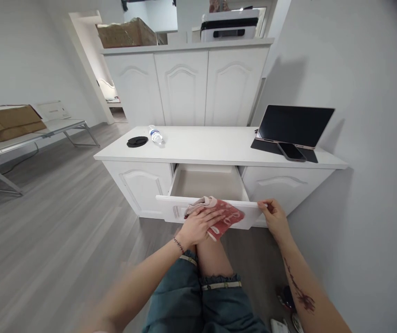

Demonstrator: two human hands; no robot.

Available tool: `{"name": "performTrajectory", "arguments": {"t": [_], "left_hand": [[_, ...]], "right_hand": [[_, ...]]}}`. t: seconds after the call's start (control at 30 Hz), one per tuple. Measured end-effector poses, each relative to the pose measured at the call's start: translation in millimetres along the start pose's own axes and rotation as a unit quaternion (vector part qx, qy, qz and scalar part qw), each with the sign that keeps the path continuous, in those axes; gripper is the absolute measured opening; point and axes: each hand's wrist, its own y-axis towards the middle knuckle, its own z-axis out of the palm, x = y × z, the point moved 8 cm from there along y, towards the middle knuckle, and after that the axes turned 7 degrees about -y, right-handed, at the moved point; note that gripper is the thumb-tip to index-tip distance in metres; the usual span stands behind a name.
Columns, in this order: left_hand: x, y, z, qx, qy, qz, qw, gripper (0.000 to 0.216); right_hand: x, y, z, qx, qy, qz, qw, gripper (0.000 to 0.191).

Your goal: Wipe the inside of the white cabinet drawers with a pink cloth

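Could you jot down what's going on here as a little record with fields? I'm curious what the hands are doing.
Place: white low cabinet, its middle drawer pulled open
Left hand: lies flat on a red cloth draped over the drawer's front edge
Right hand: grips the drawer's front edge, to the right of the cloth
On the cabinet top: water bottle on its side, black round lid, tablet, phone

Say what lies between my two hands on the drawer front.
Head view: the red cloth, out from under the left hand, then bare drawer front up to the right hand.
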Motion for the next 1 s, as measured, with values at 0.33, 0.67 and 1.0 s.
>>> {"name": "performTrajectory", "arguments": {"t": [0.33, 0.67, 1.0], "left_hand": [[-45, 52, 17, -0.021, -0.012, 0.061, 0.998, 0.055], [10, -9, -7, -0.041, 0.018, -0.064, 0.997, 0.058], [82, -98, -24, -0.112, 0.071, -0.221, 0.966, 0.062]], "right_hand": [[0, -1, 2, 0.011, 0.017, 0.001, 1.000, 0.036], [0, -4, 0, -0.012, 0.007, -0.003, 1.000, 0.037], [24, -19, -9, -0.109, -0.134, -0.065, 0.983, 0.031]]}}
